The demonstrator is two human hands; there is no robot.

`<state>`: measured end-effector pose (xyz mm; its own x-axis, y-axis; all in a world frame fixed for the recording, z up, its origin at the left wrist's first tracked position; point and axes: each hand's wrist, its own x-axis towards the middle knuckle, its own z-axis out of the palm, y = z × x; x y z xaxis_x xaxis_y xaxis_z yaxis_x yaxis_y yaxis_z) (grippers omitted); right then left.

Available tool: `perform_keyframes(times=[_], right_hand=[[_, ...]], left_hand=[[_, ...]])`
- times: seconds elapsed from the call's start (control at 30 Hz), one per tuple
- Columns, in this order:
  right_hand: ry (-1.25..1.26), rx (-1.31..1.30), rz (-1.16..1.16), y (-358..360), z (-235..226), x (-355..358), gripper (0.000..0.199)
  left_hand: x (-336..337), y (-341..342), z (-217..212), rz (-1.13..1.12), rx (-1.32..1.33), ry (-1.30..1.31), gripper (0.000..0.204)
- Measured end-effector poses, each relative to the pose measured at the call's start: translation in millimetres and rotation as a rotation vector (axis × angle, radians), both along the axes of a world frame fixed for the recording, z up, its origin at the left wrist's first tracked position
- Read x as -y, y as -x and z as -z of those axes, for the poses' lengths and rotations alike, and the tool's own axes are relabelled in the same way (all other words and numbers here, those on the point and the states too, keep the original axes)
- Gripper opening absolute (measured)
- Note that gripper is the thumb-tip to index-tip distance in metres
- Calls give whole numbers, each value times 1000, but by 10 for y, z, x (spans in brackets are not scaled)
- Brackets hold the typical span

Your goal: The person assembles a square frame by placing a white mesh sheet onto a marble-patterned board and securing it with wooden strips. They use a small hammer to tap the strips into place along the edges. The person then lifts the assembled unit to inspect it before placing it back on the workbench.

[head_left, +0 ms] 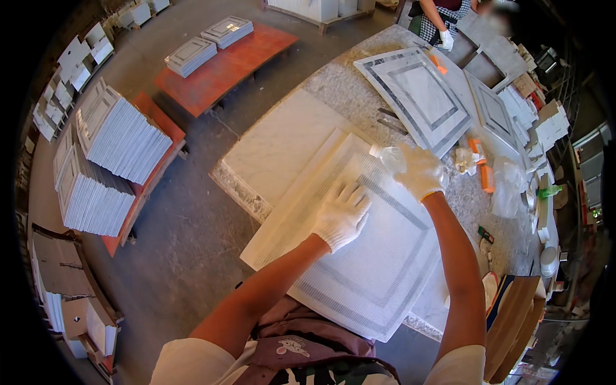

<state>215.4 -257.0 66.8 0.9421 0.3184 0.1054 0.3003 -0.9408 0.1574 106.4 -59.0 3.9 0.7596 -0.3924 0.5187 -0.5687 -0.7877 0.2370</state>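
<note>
presently, centre of frame: square marble tile panel (378,256), grey inlaid border, face covered by white mesh sheet (308,212), lying flat on the stone-topped workbench (333,86).
left hand (341,215), white glove: fingers spread, palm flat on the mesh, pressing it down.
right hand (420,170), white glove: fingers curled around a small clear bottle (390,158), tip toward the panel's upper edge.
step judged in hand: bonding the mesh backing to the panel. next move calls for steady pressure and an even spread, so the mesh lies without wrinkles.
upper right: second bordered panel (420,96); a co-worker's gloved hand (445,40).
left of frame: stacked tiles (122,138) on red pallets (224,67).
</note>
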Motion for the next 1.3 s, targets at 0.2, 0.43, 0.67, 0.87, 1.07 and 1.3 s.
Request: perform_keyframes(times=[0.2,0.43,0.67,0.87,1.07,1.3], right_hand=[[116,5,-6,-207,-46,-224,74],[189,103,-74,-319,-63,-371,63],[210,221,-126,-415,-40,-435,38],[316,153,-123,-376,-202,-527,33],[502,51,-21,-322,-240,-455,39],[471,35,-75,-179,-287,-170,42]], left_hand=[[15,-24,28,-5,2,-18,26],[7,-31,52,-2,24,-5,26],[21,-43,68,-4,36,-5,25],[7,-37,64,-6,9,-4,25],[12,-17,73,-13,-12,-41,26],[10,-16,58,-8,-31,-67,27]])
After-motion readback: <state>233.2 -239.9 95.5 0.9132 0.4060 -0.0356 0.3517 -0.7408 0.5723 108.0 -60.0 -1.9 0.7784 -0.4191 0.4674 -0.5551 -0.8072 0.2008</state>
